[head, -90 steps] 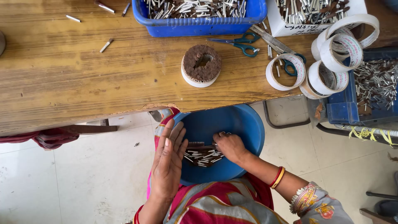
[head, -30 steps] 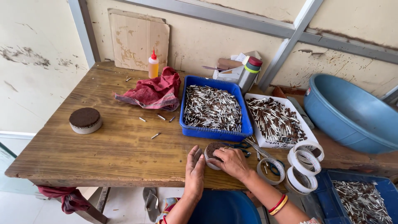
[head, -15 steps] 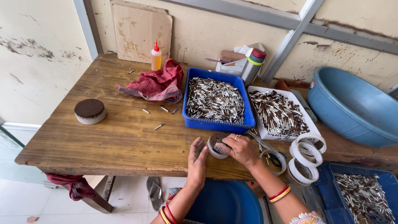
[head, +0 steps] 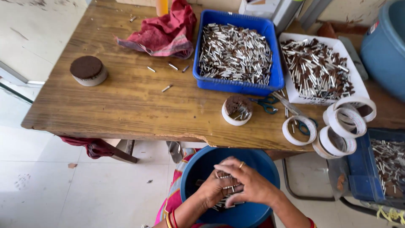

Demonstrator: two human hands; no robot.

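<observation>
A blue basin [head: 188, 174] rests on my lap below the table edge, with small brown-and-white sticks [head: 219, 206] in it. Both hands are down inside it. My left hand [head: 212, 192] and my right hand [head: 249, 184], which wears a ring, are pressed together around a small bundle of sticks [head: 225, 179]. On the wooden table [head: 126, 105] above stands a white ring [head: 235, 109] partly filled with upright sticks. A fully packed ring [head: 87, 70] sits at the table's left.
A blue tray [head: 236, 50] and a white tray [head: 316, 67] hold many sticks. Scissors [head: 265, 104] and several empty white rings [head: 342, 123] lie at the right. Also around: a red cloth [head: 165, 31], loose sticks [head: 167, 88], a blue crate [head: 386, 166], a large blue tub [head: 386, 42].
Both hands have come away from the partly filled ring on the table and dropped into the blue basin on my lap, closing on sticks. The view has tilted downward.
</observation>
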